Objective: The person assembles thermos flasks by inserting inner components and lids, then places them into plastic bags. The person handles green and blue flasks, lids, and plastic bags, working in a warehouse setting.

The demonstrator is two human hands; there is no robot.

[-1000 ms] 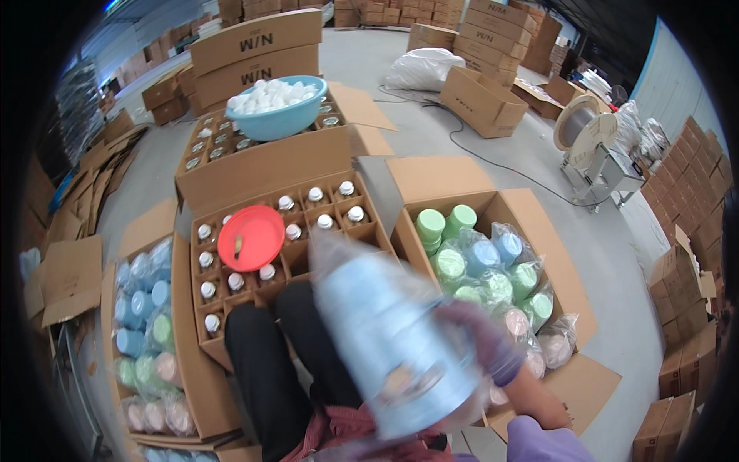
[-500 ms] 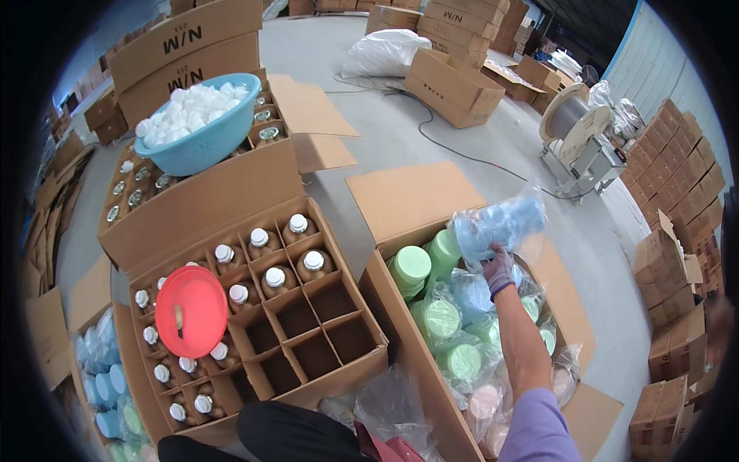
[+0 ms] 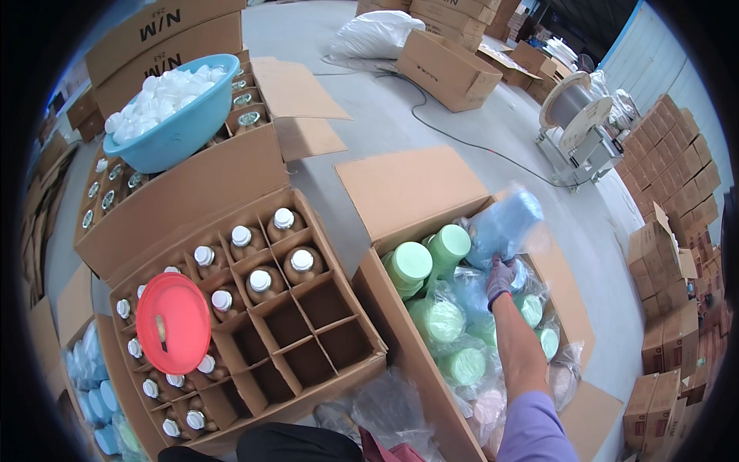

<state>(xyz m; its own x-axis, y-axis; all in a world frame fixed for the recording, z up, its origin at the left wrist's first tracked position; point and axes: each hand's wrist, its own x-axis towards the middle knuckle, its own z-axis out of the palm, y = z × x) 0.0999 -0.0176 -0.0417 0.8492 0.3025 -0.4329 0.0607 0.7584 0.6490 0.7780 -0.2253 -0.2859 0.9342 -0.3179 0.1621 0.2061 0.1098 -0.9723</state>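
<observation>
1. The right hand is gloved and closed on a blue plastic-wrapped pack, which is motion-blurred, so its contents cannot be made out.
2. The left hand is outside the picture.
3. The green jars lower in the open carton are veiled by crinkled clear wrap; their number cannot be told.
4. The red lid covers several compartments of the divided box, hiding whatever stands beneath.
5. The blue and green packs at lower left are cut off by the dark fisheye rim.
6. The person's lap at the bottom edge is cropped.
</observation>
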